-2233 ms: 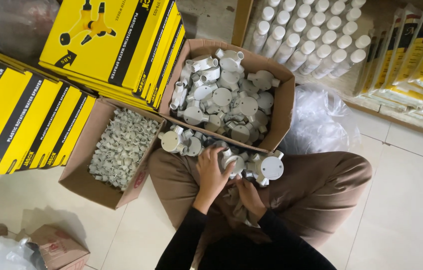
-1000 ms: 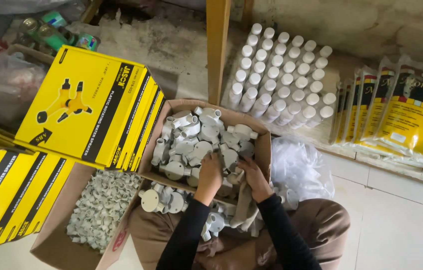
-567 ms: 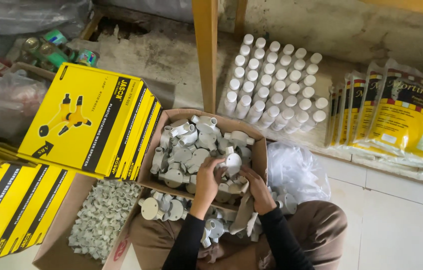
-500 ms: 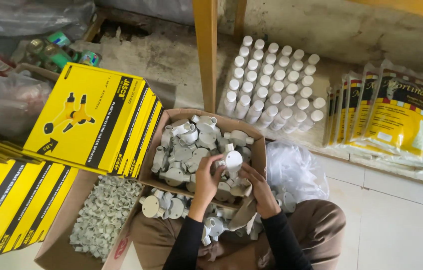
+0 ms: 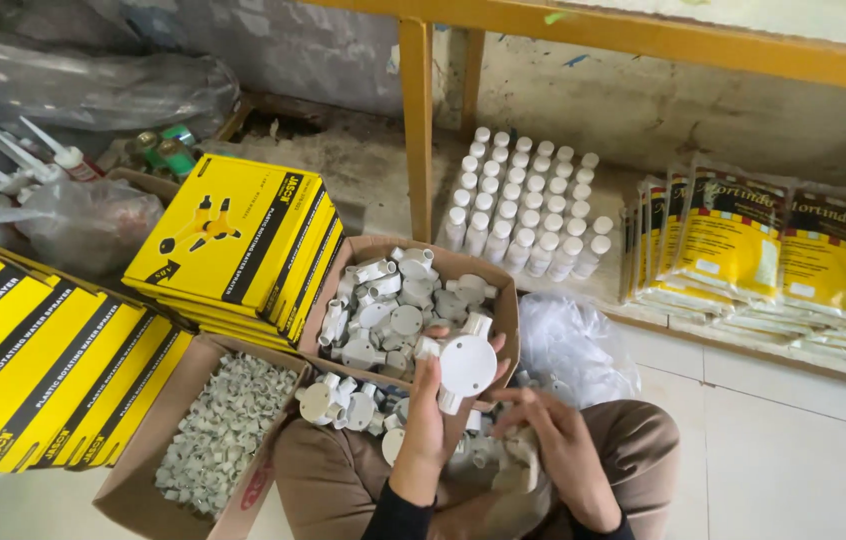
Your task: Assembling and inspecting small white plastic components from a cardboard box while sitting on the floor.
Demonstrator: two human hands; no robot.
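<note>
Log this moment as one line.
left hand: holds white round fitting | right hand: on fittings in lap | box of fittings: ahead

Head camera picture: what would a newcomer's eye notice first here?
First, the stacked bright yellow flat cardboard boxes at the left. Next, in the middle, the left hand holds up a round white plastic junction box in front of the open brown carton of similar white fittings. Behind it stand rows of small white-capped bottles.

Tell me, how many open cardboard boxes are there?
2. One box of white round fittings lies ahead of the left hand; another box of small grey clips sits left. Others may be hidden.
</note>
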